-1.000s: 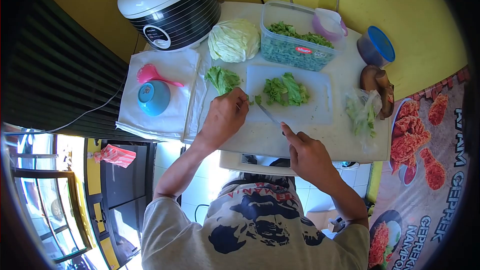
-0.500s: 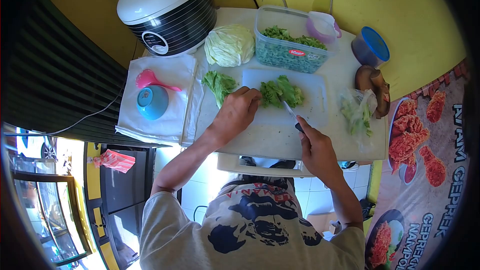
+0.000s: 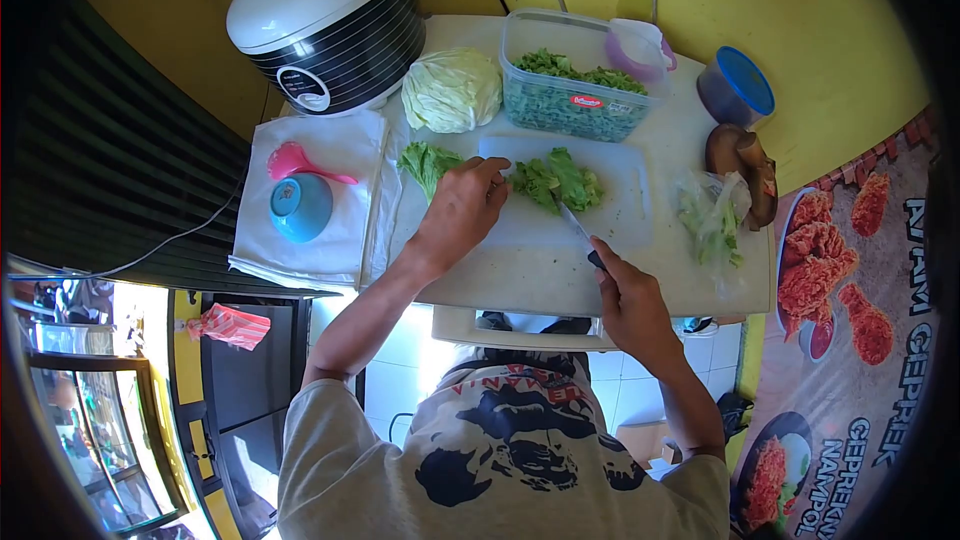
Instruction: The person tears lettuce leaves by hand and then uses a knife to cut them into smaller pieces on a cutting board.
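My right hand (image 3: pixel 632 300) is closed round the dark handle of a knife (image 3: pixel 577 225), whose blade tip touches the cut lettuce (image 3: pixel 560 180) on the white cutting board (image 3: pixel 625 210). Just left of that lettuce is my left hand (image 3: pixel 465 202), fingers bent and close together over the board's left part; what it holds, if anything, is hidden. A second piece of lettuce (image 3: pixel 428 166) lies on the table beside the board, partly behind my left hand.
Behind the board stand a cabbage (image 3: pixel 452 90) and a clear tub (image 3: pixel 580 120) of chopped greens. A rice cooker (image 3: pixel 340 50), a blue bowl (image 3: pixel 301 207) and a pink scoop (image 3: pixel 290 160) are left. At right are a plastic bag (image 3: pixel 715 225) and a blue-lidded container (image 3: pixel 735 87).
My left hand has moved slightly left, away from the cut lettuce. The knife and my right hand have barely shifted, and the whole view has moved a little.
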`<state>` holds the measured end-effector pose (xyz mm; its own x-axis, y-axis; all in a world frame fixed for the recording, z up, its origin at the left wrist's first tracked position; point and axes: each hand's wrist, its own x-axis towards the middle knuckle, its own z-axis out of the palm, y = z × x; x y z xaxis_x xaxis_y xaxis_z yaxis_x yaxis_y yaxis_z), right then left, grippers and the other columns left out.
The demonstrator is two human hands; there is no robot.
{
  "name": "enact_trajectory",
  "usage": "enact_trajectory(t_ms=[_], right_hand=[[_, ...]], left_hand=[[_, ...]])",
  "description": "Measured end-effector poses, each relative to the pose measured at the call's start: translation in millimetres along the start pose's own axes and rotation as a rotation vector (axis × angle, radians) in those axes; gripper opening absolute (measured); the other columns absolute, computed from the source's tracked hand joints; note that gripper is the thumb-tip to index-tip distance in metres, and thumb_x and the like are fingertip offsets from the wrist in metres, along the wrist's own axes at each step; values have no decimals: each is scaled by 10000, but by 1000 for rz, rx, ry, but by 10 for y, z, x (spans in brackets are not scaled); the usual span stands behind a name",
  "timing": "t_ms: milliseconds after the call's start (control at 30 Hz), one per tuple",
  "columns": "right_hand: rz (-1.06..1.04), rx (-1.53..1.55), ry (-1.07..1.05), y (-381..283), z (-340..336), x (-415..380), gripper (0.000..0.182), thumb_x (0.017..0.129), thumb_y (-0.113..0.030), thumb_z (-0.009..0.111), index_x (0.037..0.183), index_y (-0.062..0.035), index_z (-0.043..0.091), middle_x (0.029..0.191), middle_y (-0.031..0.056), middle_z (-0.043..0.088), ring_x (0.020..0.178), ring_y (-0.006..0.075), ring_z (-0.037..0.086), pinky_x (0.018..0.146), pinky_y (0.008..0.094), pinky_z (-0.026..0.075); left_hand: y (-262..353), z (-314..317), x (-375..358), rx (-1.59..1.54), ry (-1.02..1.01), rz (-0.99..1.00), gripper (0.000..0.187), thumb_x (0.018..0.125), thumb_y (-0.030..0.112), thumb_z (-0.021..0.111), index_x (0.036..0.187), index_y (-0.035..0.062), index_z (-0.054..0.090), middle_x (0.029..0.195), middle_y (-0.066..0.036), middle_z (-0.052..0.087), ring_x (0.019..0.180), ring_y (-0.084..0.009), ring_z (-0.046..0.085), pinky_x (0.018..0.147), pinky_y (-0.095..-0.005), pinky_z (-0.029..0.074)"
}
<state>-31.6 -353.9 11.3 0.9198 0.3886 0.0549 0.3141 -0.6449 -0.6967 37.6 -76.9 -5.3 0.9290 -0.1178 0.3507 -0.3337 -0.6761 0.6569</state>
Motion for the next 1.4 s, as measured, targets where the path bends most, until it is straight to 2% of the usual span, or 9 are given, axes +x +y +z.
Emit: enact_trajectory(t_ms=[167, 367, 567, 667, 867, 967, 1067, 1300, 1400], right_hand=[[-33, -6, 25, 3, 17, 6, 474, 993, 32, 559, 1464, -14, 553, 1080, 300, 720, 908, 436, 725, 821, 414, 565], [14, 19, 4, -41, -22, -18, 479, 986, 36, 562, 1462, -14, 556, 1058, 303, 717, 862, 432, 719, 788, 413, 559], [-23, 46, 65, -19, -1, -24, 480, 996, 27, 564, 1472, -24, 550, 1074, 295, 718, 848, 412, 723, 784, 394, 560], [-31, 98, 99, -46, -9, -28, 476, 1001, 23, 568, 1474, -29, 552, 1065, 288, 719, 839, 402, 722, 790, 388, 559], [-84, 75, 2, -66, 77, -15, 480, 997, 20, 571, 1474, -31, 552, 1032, 280, 716, 837, 401, 715, 781, 394, 557], [-7, -15, -39, -56, 124, 10, 490, 993, 23, 568, 1479, -32, 545, 1031, 282, 714, 850, 413, 713, 788, 419, 561], [-30, -12, -1, -81, 130, 4, 500, 987, 26, 566, 1483, -31, 539, 1014, 282, 711, 856, 425, 710, 793, 442, 562], [-36, -5, 3, -70, 147, -5, 503, 981, 28, 567, 1481, -15, 533, 985, 277, 706, 846, 428, 706, 782, 450, 559], [-20, -16, -12, -76, 148, 2, 503, 980, 28, 566, 1480, -11, 532, 983, 273, 707, 845, 422, 706, 778, 450, 558]], left_hand=[[7, 42, 19, 74, -65, 51, 153, 896, 3, 732, 1043, -38, 739, 928, -195, 730, 815, -319, 746, 748, -384, 594], [-36, -155, 46, -55, -60, -18, 124, 901, 6, 729, 1019, -33, 733, 906, -174, 740, 793, -287, 745, 747, -369, 587], [39, -250, 47, -26, -39, -32, 120, 912, 0, 719, 1025, -37, 728, 899, -165, 754, 803, -263, 752, 761, -356, 590], [-39, -262, -2, -4, -161, -27, 170, 910, -5, 720, 1077, -36, 706, 899, -163, 755, 802, -258, 753, 752, -353, 588], [50, -326, -84, -126, -245, -172, 277, 923, 7, 723, 1185, -22, 638, 859, -136, 736, 787, -223, 745, 734, -337, 584], [171, -474, -56, -136, -245, -231, 240, 928, 10, 724, 1155, -20, 652, 855, -121, 730, 779, -199, 730, 738, -336, 579], [229, -587, 9, -109, -204, -180, 203, 926, 11, 729, 1120, -18, 676, 865, -118, 732, 785, -180, 721, 744, -334, 574], [116, -225, -78, 10, -284, 72, 274, 898, -9, 717, 1171, -3, 744, 884, -176, 720, 788, -293, 717, 762, -389, 574], [104, -183, -74, 43, -245, 140, 232, 896, 1, 730, 1124, 7, 769, 865, -154, 717, 775, -267, 715, 740, -373, 571]])
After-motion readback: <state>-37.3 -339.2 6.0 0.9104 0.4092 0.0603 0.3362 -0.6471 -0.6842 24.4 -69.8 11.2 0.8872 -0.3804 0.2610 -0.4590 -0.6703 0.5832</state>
